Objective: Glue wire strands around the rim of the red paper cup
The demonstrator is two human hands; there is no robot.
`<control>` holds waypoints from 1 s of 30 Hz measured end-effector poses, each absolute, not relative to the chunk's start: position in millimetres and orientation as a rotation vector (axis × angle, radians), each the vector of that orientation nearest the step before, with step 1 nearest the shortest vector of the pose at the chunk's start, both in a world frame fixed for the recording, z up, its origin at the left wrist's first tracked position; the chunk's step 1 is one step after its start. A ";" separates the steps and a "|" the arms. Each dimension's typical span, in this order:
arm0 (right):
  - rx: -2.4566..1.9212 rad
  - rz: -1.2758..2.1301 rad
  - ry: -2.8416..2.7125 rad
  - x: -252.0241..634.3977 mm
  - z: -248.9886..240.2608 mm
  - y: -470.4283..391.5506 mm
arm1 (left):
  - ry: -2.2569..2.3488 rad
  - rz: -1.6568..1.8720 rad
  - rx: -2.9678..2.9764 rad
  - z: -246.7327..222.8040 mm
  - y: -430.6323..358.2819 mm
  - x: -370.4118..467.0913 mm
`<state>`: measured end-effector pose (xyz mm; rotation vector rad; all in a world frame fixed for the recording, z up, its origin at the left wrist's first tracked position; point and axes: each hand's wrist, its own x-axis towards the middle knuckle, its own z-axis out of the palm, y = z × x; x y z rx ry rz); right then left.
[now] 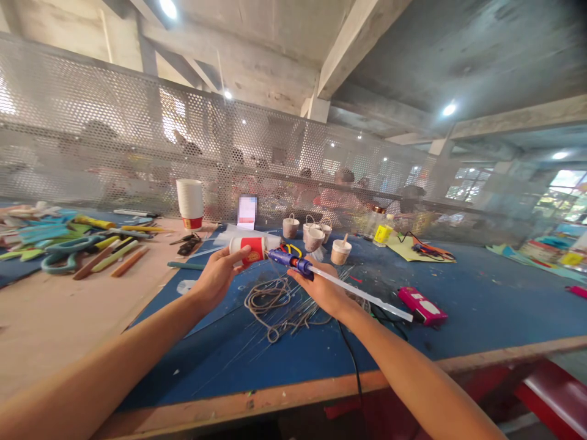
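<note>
My left hand (pixel 219 274) is closed around a red and white paper cup (pixel 252 250), held on its side above the table. In my right hand (pixel 322 287) is a blue hot glue gun (pixel 290 261), gripped by its handle. A long whitish glue stick (pixel 362 292) sticks out of its rear end. The gun's nozzle points left at the cup's base; whether it touches I cannot tell. Below both hands lie a coil of grey cord (pixel 270 299) and thin clear strands. Yellow-handled scissors (pixel 292 249) show just behind the gun.
Several small cord-wrapped buckets (pixel 314 238) and a paper cup with a stick (pixel 340 251) stand beyond my hands. A stack of paper cups (pixel 189 201), a phone (pixel 247 211) and tools line the back and left. A pink box (pixel 422 305) lies right; perforated metal panels (pixel 206 134) close the back.
</note>
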<state>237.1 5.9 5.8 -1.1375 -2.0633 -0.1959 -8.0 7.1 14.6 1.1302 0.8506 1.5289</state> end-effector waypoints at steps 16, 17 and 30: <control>-1.131 -0.192 -2.061 237.1 5.6 5.1 | 0.843 1.527 1.118 13.2 8.6 -8.8; -1.123 -0.175 -2.056 237.5 4.9 5.8 | 0.838 1.525 1.121 12.6 9.2 -8.9; -1.050 -0.022 -1.984 241.7 0.3 12.8 | 0.836 1.488 1.174 8.6 11.5 -8.8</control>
